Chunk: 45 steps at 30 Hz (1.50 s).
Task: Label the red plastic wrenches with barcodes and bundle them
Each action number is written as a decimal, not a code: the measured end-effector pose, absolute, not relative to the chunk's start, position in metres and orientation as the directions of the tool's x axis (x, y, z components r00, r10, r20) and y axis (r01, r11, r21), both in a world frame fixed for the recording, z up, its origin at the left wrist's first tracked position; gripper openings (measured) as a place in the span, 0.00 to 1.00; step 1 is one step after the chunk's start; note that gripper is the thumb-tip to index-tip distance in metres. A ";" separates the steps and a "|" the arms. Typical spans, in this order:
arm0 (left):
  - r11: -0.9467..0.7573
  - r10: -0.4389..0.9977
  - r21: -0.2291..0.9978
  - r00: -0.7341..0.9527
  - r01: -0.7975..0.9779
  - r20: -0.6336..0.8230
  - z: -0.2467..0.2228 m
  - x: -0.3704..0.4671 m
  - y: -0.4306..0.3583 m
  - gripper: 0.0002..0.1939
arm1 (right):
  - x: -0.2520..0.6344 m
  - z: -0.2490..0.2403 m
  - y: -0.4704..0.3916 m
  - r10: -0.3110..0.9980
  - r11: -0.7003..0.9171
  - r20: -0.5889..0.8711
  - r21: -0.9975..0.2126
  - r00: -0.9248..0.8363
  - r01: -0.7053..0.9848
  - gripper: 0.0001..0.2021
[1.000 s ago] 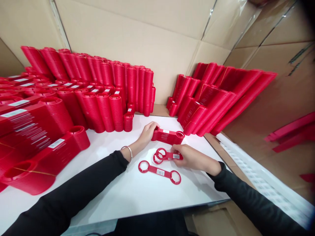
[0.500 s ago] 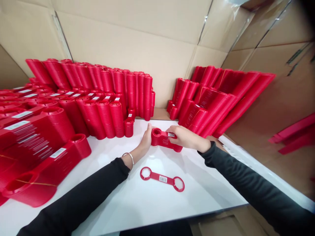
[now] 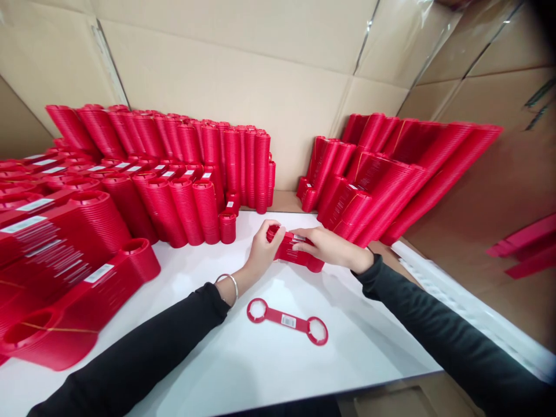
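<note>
A short stack of red plastic double-ring pieces (image 3: 292, 253) stands on the white table between my hands. My left hand (image 3: 263, 246) is closed over its left ring end, thumb and fingers gripping the rim. From the other side my right hand (image 3: 324, 246) holds the stack near its middle, fingers across the top by the white label. Nearer to me, one single red double-ring piece (image 3: 274, 315) lies flat, a barcode label (image 3: 288, 321) at its centre.
Tall stacks of the same red pieces (image 3: 206, 211) fill the left and back of the white table (image 3: 208, 365). More stacks (image 3: 382, 174) lean at the back right. Cardboard walls (image 3: 226, 63) enclose the far side, and a white strip (image 3: 469, 307) runs along the right.
My left hand has gone from resting against the stack's left end to gripping over its ring. My right hand stays on the stack. The view has shifted slightly.
</note>
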<state>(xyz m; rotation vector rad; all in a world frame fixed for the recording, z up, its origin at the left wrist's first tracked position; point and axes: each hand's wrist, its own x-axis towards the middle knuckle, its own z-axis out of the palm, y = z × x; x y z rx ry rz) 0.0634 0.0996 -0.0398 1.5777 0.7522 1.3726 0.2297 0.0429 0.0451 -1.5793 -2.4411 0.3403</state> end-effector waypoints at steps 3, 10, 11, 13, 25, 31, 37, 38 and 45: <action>-0.454 0.869 0.888 0.184 -0.070 0.459 -0.040 0.064 0.100 0.05 | 0.239 0.031 0.033 0.920 0.387 0.184 -0.292 -0.346 0.875 0.17; -0.521 0.833 0.853 0.197 -0.035 0.516 -0.037 0.063 0.098 0.07 | 0.257 -0.011 0.019 0.826 0.459 0.511 -0.363 -0.239 0.811 0.18; -0.525 0.832 0.851 0.194 -0.029 0.520 -0.037 0.063 0.098 0.07 | 0.257 -0.016 0.021 0.804 0.475 0.552 -0.373 -0.221 0.797 0.16; -0.527 0.836 0.850 0.174 -0.015 0.521 -0.038 0.064 0.098 0.08 | 0.256 -0.022 0.024 0.780 0.488 0.599 -0.396 -0.183 0.778 0.13; -0.510 0.849 0.860 0.146 -0.025 0.508 -0.037 0.071 0.102 0.10 | 0.249 -0.028 0.030 0.768 0.466 0.638 -0.493 -0.058 0.735 0.11; -0.476 0.864 0.876 0.144 -0.081 0.483 -0.038 0.074 0.102 0.06 | 0.230 -0.001 -0.012 0.735 0.392 0.661 -0.235 -0.149 0.889 0.17; -0.494 0.854 0.865 0.133 -0.088 0.502 -0.036 0.074 0.102 0.04 | 0.186 0.008 -0.070 0.891 0.438 0.026 -0.311 -0.453 0.844 0.16; -0.498 0.853 0.863 0.131 -0.087 0.506 -0.036 0.074 0.102 0.04 | 0.182 0.005 -0.074 0.902 0.405 -0.009 -0.321 -0.431 0.856 0.12; -0.506 0.847 0.856 0.129 -0.104 0.516 -0.035 0.073 0.102 0.15 | 0.197 0.007 -0.065 0.951 0.300 0.050 -0.364 -0.304 0.882 0.04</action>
